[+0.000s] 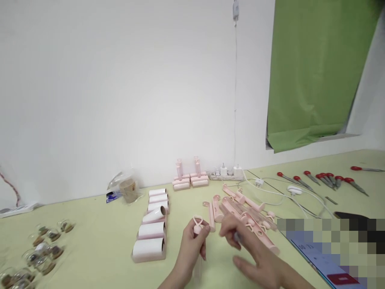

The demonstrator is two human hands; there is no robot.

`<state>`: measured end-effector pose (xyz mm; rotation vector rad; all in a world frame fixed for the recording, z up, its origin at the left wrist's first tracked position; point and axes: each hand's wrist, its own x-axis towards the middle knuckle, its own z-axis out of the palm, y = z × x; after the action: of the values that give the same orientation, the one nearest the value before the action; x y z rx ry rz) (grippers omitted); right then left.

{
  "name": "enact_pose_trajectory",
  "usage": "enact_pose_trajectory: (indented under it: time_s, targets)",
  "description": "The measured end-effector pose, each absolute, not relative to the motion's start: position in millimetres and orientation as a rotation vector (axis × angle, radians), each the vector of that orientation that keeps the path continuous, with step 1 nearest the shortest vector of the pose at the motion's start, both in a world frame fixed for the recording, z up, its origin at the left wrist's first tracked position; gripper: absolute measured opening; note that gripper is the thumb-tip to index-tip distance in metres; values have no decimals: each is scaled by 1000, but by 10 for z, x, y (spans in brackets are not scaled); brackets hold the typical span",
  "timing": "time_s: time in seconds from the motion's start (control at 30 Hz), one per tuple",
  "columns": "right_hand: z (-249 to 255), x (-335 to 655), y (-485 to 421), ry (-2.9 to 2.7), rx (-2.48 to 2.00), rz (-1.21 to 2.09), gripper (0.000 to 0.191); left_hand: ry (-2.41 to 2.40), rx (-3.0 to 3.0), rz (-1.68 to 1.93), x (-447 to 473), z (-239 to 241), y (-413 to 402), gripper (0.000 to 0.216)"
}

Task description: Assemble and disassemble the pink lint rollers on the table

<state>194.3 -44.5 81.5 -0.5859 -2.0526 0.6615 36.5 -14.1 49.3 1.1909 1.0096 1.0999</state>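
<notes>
Head view: my left grip (192, 245) is closed, thumb against fingers, around a heart-topped pink piece (197, 229), upright above the near middle of the tabletop (102, 245). My right grip (258, 257) has its thumb spread away from bent fingers; something greyish shows by them, too blurred for me to tell whether I hold it. Loose pink parts (233, 207) lie just beyond that hand, and white rollers (148, 249) line up to the left.
</notes>
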Motion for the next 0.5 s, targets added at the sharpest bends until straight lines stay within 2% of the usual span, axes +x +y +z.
enact_pose_trajectory:
  time_s: [0.07, 0.17, 0.37, 0.5]
  targets:
    - [901, 1919, -356, -1773, -420, 796, 15, 1034, 1304, 987, 360, 450, -124, 32]
    - [966, 1836, -258, -1584, -255, 902, 23, 966, 1324, 885, 394, 430, -144, 27]
    - [899, 1714, -266, -1881, -448, 692, 10, 963, 1371, 838, 427, 498, -214, 24]
    - [723, 1783, -196, -2099, -621, 723, 23, 891, 1341, 787, 385, 494, -202, 27]
